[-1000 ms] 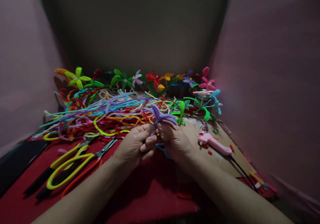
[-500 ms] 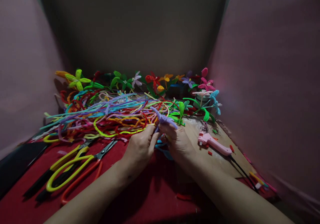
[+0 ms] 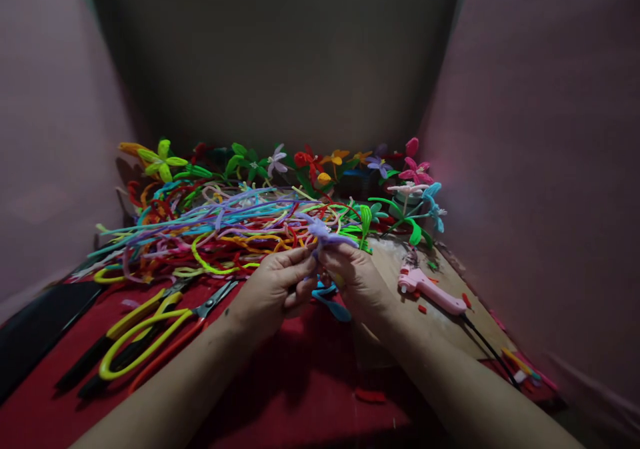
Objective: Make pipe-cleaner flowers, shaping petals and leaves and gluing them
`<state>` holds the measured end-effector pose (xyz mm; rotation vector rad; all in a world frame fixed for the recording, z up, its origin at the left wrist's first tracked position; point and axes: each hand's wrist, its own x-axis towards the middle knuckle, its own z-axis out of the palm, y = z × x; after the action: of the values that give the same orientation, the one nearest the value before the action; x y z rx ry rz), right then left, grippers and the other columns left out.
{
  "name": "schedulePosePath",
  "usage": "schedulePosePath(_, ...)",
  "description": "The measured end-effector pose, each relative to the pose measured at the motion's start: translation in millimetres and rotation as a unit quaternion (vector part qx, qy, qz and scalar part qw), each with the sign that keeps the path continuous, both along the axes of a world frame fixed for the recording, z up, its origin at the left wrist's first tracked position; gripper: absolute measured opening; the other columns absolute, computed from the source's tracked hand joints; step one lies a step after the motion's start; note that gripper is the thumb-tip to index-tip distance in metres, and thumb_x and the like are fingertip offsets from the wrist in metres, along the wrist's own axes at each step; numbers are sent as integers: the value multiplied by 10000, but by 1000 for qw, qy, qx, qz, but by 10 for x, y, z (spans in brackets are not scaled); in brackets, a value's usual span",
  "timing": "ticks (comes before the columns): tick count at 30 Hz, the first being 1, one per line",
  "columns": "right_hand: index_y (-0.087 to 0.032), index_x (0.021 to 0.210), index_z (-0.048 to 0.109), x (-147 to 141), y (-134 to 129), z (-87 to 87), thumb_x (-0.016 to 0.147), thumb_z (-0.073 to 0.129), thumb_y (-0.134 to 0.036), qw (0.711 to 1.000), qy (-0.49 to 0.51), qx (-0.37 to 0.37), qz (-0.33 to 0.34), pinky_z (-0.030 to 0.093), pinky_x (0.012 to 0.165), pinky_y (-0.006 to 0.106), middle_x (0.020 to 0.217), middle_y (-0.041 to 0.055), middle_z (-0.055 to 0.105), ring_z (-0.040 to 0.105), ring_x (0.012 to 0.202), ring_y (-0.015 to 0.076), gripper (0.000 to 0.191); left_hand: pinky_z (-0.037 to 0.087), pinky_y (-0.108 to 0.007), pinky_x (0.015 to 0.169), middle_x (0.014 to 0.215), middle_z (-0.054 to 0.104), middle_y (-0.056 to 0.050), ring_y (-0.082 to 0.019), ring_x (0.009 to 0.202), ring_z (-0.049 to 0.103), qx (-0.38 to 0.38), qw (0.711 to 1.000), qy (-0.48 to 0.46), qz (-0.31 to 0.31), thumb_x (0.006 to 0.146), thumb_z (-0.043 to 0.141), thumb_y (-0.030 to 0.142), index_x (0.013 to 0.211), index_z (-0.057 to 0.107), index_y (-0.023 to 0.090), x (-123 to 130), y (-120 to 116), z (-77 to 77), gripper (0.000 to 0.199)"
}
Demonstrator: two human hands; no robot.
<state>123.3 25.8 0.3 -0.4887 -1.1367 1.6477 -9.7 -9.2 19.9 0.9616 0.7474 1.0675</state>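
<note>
Between my two hands, near the middle of the view, is a purple fuzzy flower [image 3: 324, 231] with its petals spread above my fingertips. My left hand [image 3: 281, 285] is closed, pinching the flower's underside from the left. From the right, my right hand [image 3: 353, 279] has its fingers closed on the flower's base and lower petal. My fingers hide the point where the flower is gripped. Blue looped pieces [image 3: 334, 307] show just below and behind my right hand.
A heap of coloured fuzzy stems [image 3: 200, 235] lies behind my hands at left. Finished flowers [image 3: 310, 161] line the back. Scissors [image 3: 150, 342] and pliers [image 3: 120, 322] lie left; a pink glue gun [image 3: 435, 292] rests on a board [image 3: 470, 335] at right.
My left hand has turned, and its fingers now show more around the flower's base. The purple flower has tilted, its petals spreading differently. The whole view has shifted slightly.
</note>
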Motion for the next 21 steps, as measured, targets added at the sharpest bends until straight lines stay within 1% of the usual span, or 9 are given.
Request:
schedulePosePath(4,-173,719,670,23,-21,16,667,688,-267,998,9,-35,55,355,495,195,594,-17,597,473,511,71,108,182,-111,269,408,252,114,4,307,77,-33,993,-75,-87,769,580,316,718,553,133,-31,21,-59,192)
schedulePosePath(7,-175,720,656,25,-36,38,637,701,-249,997,22,-60,38,367,492,191,570,-28,584,479,502,70,120,207,-135,262,408,270,107,-4,284,114,-26,994,-41,-93,772,561,375,706,553,135,-37,28,-47,249)
schedulePosePath(9,-177,719,643,17,-31,37,614,711,-221,997,26,-75,-3,357,476,182,598,-39,580,464,495,59,132,257,-161,294,424,370,67,-29,286,249,24,997,61,-46,809,494,412,674,546,139,-23,17,-14,309)
schedulePosePath(11,-180,735,632,5,-20,30,602,715,-206,995,28,-85,-36,348,463,179,647,-41,584,464,510,59,158,325,-184,366,492,487,20,-67,364,408,110,973,200,41,820,476,414,687,561,144,8,-8,15,312)
schedulePosePath(14,-181,758,620,-19,-15,25,591,717,-209,994,50,-82,-43,341,453,188,633,-46,558,451,506,66,195,383,-205,506,627,587,-2,-105,516,515,235,883,368,171,771,565,349,881,614,170,68,-52,4,216)
schedulePosePath(16,-181,756,611,-31,-24,24,584,721,-207,994,62,-75,-42,317,435,187,609,-54,534,414,483,59,205,380,-212,561,688,613,-14,-115,573,535,292,829,423,220,762,575,304,935,622,181,97,-69,-35,218)
schedulePosePath(17,-179,753,608,-34,-31,22,585,721,-206,995,59,-75,-43,301,427,185,609,-55,529,397,477,56,205,371,-212,564,683,611,-16,-115,573,531,309,813,436,230,767,564,284,918,629,182,105,-72,-56,194)
schedulePosePath(19,-179,757,607,-36,-46,15,588,723,-209,995,45,-79,-48,277,416,184,610,-56,525,369,468,51,207,350,-208,537,605,571,-2,-106,522,494,321,805,438,238,772,544,251,846,638,183,109,-71,-86,138)
schedulePosePath(21,-185,766,612,-32,-59,12,591,726,-212,994,28,-86,-56,277,419,184,607,-57,526,361,464,51,210,322,-202,490,519,502,24,-95,460,433,303,823,418,237,771,535,238,774,631,188,105,-69,-87,108)
